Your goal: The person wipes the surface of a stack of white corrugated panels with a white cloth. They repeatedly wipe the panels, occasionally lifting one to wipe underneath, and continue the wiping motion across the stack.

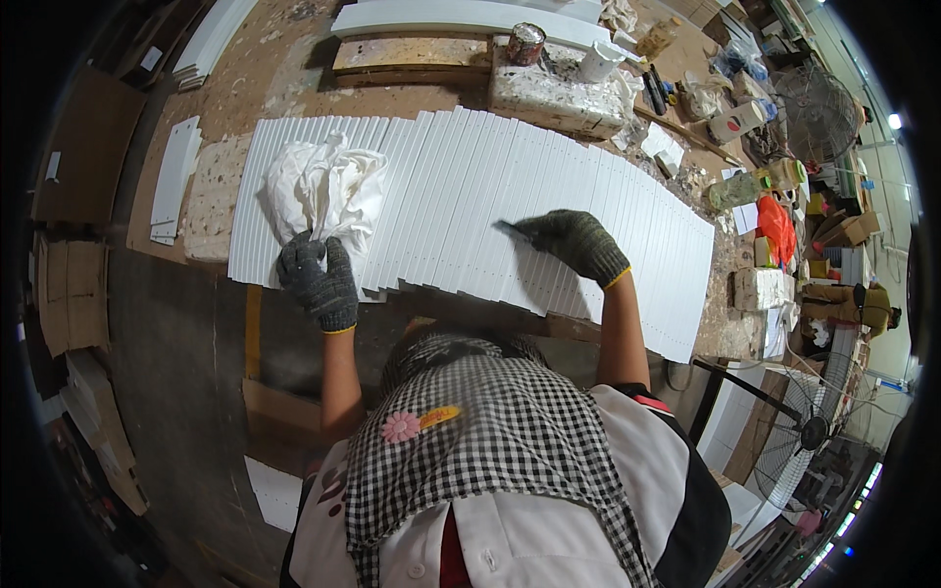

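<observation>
A row of narrow white painted slats [470,196] lies side by side across the workbench in front of me, with small dark holes near their ends. On the left part of the row rests a crumpled white cloth [328,186]. My left hand [321,281], in a dark grey knitted glove, grips the near edge of this cloth, a bit of white showing between the fingers. Over the slats right of centre is my gloved right hand [576,245], its fingers drawn together and pointing left. A small dark tip sticks out from them, too blurred to name.
Behind the slats, a paint-stained block [564,93] carries an open tin [525,44] and a white cup [601,61]. Jars [740,189], a red plastic bag [776,230] and papers clutter the right side. Fans [812,431] stand beyond. More white slats [176,176] lie at left.
</observation>
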`<control>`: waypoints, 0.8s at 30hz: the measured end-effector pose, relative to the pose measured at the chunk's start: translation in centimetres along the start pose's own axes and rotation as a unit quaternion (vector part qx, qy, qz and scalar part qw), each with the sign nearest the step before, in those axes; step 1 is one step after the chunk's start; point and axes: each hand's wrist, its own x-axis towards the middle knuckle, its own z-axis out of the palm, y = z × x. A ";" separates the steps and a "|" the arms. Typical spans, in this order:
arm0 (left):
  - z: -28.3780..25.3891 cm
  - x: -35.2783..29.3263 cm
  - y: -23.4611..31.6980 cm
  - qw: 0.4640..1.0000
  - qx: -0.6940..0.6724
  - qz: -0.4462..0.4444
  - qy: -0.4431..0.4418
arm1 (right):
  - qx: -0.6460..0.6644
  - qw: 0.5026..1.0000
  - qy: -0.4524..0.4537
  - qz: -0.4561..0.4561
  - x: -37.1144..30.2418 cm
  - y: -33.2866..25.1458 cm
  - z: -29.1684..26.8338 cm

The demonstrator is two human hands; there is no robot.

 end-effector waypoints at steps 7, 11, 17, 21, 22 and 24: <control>0.4 -0.2 -0.4 1.000 -0.002 0.003 0.004 | 0.186 0.938 0.257 0.136 -5.2 6.0 -4.0; 0.2 0.0 -0.1 1.000 0.005 0.009 0.004 | 0.075 0.982 0.155 0.083 -5.7 7.6 -2.5; 0.0 0.1 0.0 1.000 0.016 0.009 -0.005 | 0.124 0.978 0.068 0.157 -6.6 6.2 -2.2; 0.3 0.1 -0.2 1.000 0.005 0.014 0.004 | 0.110 0.987 0.081 0.085 -6.5 6.0 -2.8; 0.2 0.0 -0.2 1.000 0.004 0.014 0.009 | 0.119 0.985 0.101 0.069 -5.9 5.9 -2.7; 0.2 -0.1 -0.2 1.000 0.012 0.013 -0.001 | 0.111 0.980 0.147 0.076 -4.3 5.6 -2.2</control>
